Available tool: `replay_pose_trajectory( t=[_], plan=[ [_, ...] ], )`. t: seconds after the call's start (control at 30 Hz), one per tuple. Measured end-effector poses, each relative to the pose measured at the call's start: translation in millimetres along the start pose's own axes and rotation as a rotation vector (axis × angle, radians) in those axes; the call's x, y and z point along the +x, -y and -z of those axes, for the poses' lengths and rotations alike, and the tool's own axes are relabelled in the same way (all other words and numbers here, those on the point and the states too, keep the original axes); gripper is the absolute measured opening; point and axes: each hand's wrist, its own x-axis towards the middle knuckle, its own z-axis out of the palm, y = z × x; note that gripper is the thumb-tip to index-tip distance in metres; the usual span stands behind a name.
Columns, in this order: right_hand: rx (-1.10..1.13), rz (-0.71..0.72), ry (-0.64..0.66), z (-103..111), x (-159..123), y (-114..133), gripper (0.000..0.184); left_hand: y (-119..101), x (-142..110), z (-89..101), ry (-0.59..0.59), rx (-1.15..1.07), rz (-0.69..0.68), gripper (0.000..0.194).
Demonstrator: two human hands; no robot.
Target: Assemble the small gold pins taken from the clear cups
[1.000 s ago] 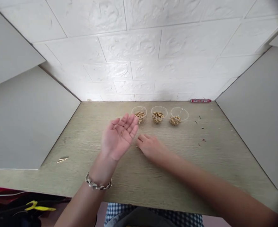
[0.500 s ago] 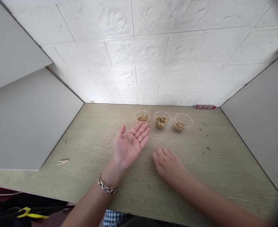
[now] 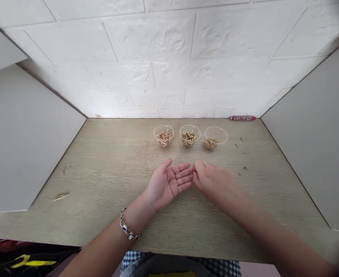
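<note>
My left hand [image 3: 167,184] is palm up and open, fingers stretched out, above the table. Two tiny brass-coloured pins [image 3: 170,181] lie loose on its palm and fingers. Close against its fingertips, my right hand [image 3: 208,175] is closed with the fingertips pinched together; whatever they hold, if anything, is hidden. Behind the hands stand three clear plastic cups in a row: a left cup [image 3: 154,132], a middle cup [image 3: 199,134] and a right cup [image 3: 226,136]. Each contains a heap of small brass-coloured pins.
On the wooden table [image 3: 100,161], thin gold sticks [image 3: 60,196] lie at the left. A red patterned pen [image 3: 242,118] rests along the white brick wall [image 3: 157,38]. Dark slivers [image 3: 236,146] lie at the right. Grey panels [image 3: 33,134] border both sides.
My right hand has risen from the table to my left hand's fingertips. My left hand has moved slightly right and nearer to me. The camera view has tilted down a little.
</note>
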Motion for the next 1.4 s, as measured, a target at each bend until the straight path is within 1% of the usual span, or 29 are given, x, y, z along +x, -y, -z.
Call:
replay_pose_trajectory(
  t=[0.13,0.23,0.4,0.6,0.7,0.77,0.9,1.0,1.17,1.3,1.4],
  plan=[
    [-0.087,0.095,-0.168,-10,-3,4,0.016,1,2,0.2,-0.049,-0.001,0.007,0.048],
    [-0.103,0.138,-0.294,-12,-7,4,0.014,0,3,1.5,-0.066,-0.003,0.021,0.043],
    [-0.089,0.175,-0.384,-13,-8,3,0.011,-1,4,3.2,-0.081,-0.02,0.004,0.039],
    [-0.059,0.245,-0.415,-15,-5,1,0.01,-3,3,5.0,-0.059,-0.078,-0.001,0.04],
    [-0.048,0.287,-0.437,-13,-5,-1,0.011,-2,2,5.0,-0.049,-0.114,-0.021,0.04],
    [-0.043,0.301,-0.459,-10,-5,-1,0.012,0,2,4.5,-0.033,-0.128,-0.038,0.037],
    [0.003,0.303,-0.459,-8,-4,-3,0.01,5,1,3.6,-0.004,-0.049,-0.105,0.024],
    [0.044,0.326,-0.453,-7,-2,-3,0.01,9,2,3.6,-0.022,0.033,-0.156,0.022],
    [0.134,0.315,-0.492,-7,-3,-2,0.018,11,2,3.0,-0.02,0.045,-0.164,0.019],
    [0.193,0.292,-0.504,-7,-4,-1,0.016,11,1,1.6,-0.012,0.048,-0.181,0.018],
    [0.258,0.297,-0.536,-7,-4,0,0.015,10,0,1.7,-0.011,0.063,-0.16,0.021]
  ],
)
